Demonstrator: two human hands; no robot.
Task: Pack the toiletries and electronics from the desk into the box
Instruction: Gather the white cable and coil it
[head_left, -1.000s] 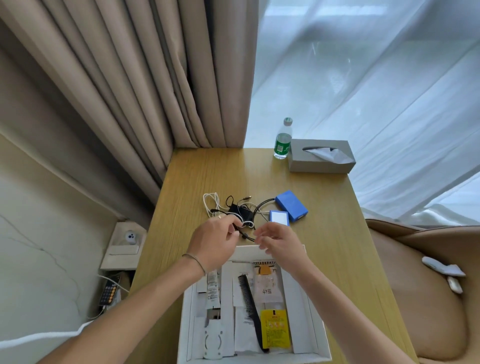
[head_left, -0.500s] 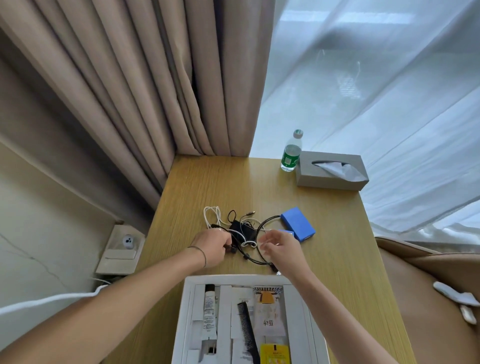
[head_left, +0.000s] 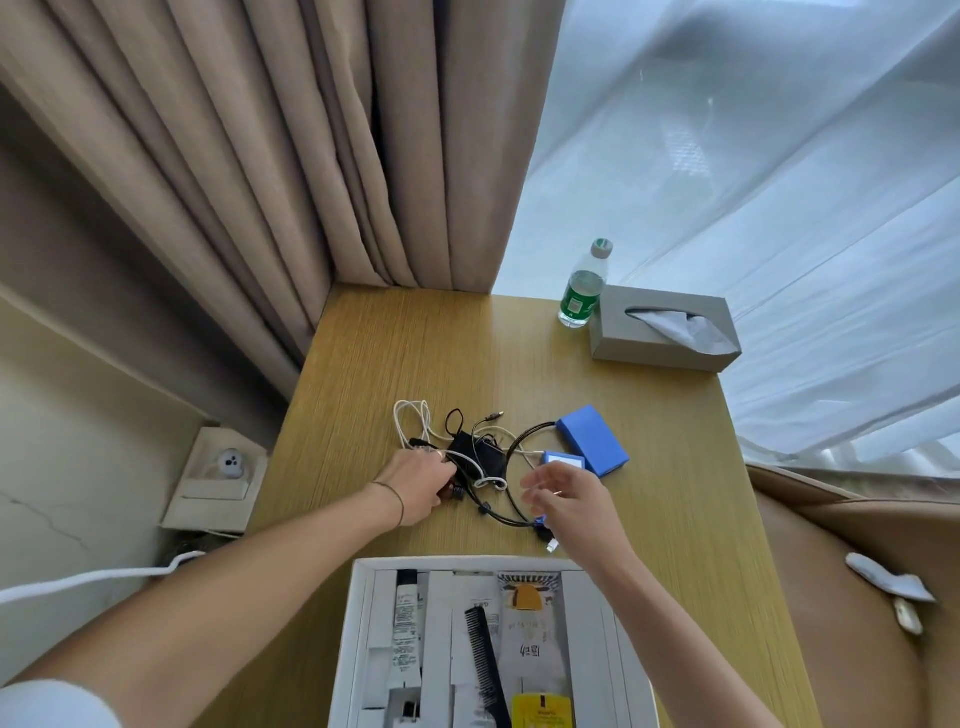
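Note:
A tangle of black and white cables (head_left: 470, 457) lies mid-desk around a small black adapter (head_left: 475, 453). My left hand (head_left: 418, 483) rests on the tangle's left end, fingers closed over a dark plug and cable. My right hand (head_left: 566, 493) hovers with fingers apart over the black cable loop, holding nothing. Right of the tangle sit a larger blue box (head_left: 592, 439) and a small blue-and-white box (head_left: 563, 460). The white box (head_left: 358, 639) at the near edge holds a white tube (head_left: 405, 618), a black comb (head_left: 485, 660) and sachets (head_left: 530, 629).
A green-labelled water bottle (head_left: 584, 286) and a grey tissue box (head_left: 665, 330) stand at the desk's far right. Beige curtains hang behind; a brown armchair (head_left: 852, 597) is to the right. A wall socket panel (head_left: 218, 478) sits left of the desk.
The view has tilted up, so the white box sits lower in frame. My right hand has let go of the black cable and opened; my left hand stays on the tangle.

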